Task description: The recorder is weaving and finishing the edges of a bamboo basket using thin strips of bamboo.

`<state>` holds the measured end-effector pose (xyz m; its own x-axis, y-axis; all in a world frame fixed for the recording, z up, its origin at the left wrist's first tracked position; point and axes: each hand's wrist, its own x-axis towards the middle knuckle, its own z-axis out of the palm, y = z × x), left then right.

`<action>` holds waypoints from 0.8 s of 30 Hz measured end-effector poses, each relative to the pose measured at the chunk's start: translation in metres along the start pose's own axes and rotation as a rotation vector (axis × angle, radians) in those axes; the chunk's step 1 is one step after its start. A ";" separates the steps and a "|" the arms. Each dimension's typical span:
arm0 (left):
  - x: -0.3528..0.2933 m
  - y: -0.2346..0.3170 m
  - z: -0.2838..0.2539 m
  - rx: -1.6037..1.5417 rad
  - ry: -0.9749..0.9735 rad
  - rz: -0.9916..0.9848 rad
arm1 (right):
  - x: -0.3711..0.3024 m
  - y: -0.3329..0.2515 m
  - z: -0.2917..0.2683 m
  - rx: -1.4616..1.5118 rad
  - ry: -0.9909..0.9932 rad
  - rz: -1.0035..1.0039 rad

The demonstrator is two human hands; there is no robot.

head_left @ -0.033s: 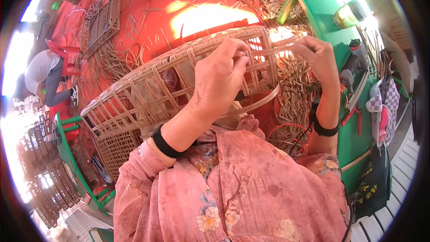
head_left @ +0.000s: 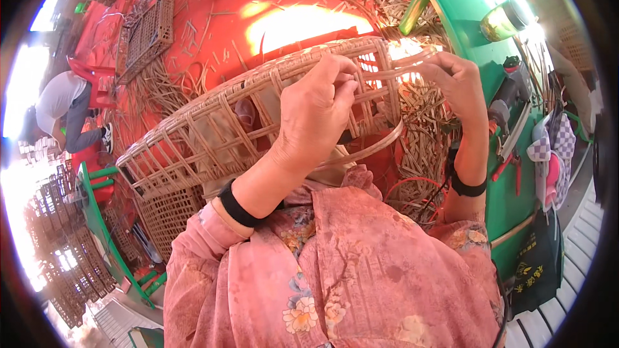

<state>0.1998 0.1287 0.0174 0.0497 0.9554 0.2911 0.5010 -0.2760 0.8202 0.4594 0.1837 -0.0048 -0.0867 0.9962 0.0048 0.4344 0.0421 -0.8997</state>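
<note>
A long, open-weave wicker basket (head_left: 219, 95) lies slantwise across my lap, its side of crossed cane strips facing up. Over its right part, my left hand (head_left: 314, 111) is closed, thumb and fingers pinched together; what they grip is hidden. My right hand (head_left: 456, 84), just beyond the basket's right end, pinches light brown cane strips (head_left: 405, 72) that run from the basket's end to my fingertips. Below the hands, a bent cane loop (head_left: 373, 149) curves out from the basket's right end.
Loose cane scraps (head_left: 422, 148) cover the red floor. At right, a green bench (head_left: 474, 19) carries a jar (head_left: 505, 20), a power tool (head_left: 506, 93) and a checked cloth (head_left: 562, 138). A person (head_left: 71, 109) sits far left near a red chair (head_left: 100, 84) and stacked baskets (head_left: 58, 232).
</note>
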 end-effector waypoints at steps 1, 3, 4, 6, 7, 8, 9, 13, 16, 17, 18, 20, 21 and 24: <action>-0.001 0.000 -0.001 -0.024 0.005 -0.026 | -0.002 -0.002 0.002 0.019 -0.016 -0.033; -0.007 0.001 -0.007 0.017 0.042 0.012 | -0.005 -0.007 0.000 -0.020 -0.070 -0.052; -0.010 0.001 -0.013 0.049 0.045 0.016 | -0.006 -0.010 -0.001 -0.027 -0.099 -0.036; -0.007 -0.004 -0.023 0.148 -0.031 0.033 | -0.008 -0.018 -0.003 -0.011 -0.107 -0.107; -0.007 -0.006 -0.027 0.210 -0.082 -0.021 | -0.009 -0.022 -0.004 -0.007 -0.107 -0.133; -0.007 -0.007 -0.029 0.295 -0.068 0.076 | -0.010 -0.025 -0.004 0.026 -0.102 -0.154; -0.008 -0.008 -0.030 0.390 -0.071 0.109 | -0.011 -0.029 -0.004 0.009 -0.106 -0.151; -0.009 -0.009 -0.034 0.504 -0.084 0.109 | -0.007 -0.034 0.002 -0.015 -0.129 -0.206; -0.011 -0.008 -0.039 0.558 -0.115 0.094 | -0.002 -0.032 0.009 0.001 -0.146 -0.226; -0.012 -0.008 -0.040 0.562 -0.124 0.102 | -0.001 -0.031 0.011 -0.003 -0.147 -0.186; -0.013 -0.008 -0.041 0.560 -0.126 0.112 | -0.001 -0.030 0.012 0.011 -0.161 -0.213; -0.016 -0.009 -0.042 0.516 -0.110 0.119 | 0.000 -0.029 0.015 0.033 -0.169 -0.195; -0.018 -0.009 -0.043 0.473 -0.091 0.116 | 0.000 -0.028 0.017 -0.005 -0.174 -0.206; -0.023 -0.012 -0.045 0.410 -0.103 0.012 | 0.000 -0.027 0.020 -0.074 -0.164 -0.227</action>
<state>0.1537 0.1057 0.0233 0.1338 0.9636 0.2316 0.8014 -0.2427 0.5468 0.4298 0.1815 0.0103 -0.3305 0.9353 0.1264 0.4507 0.2740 -0.8496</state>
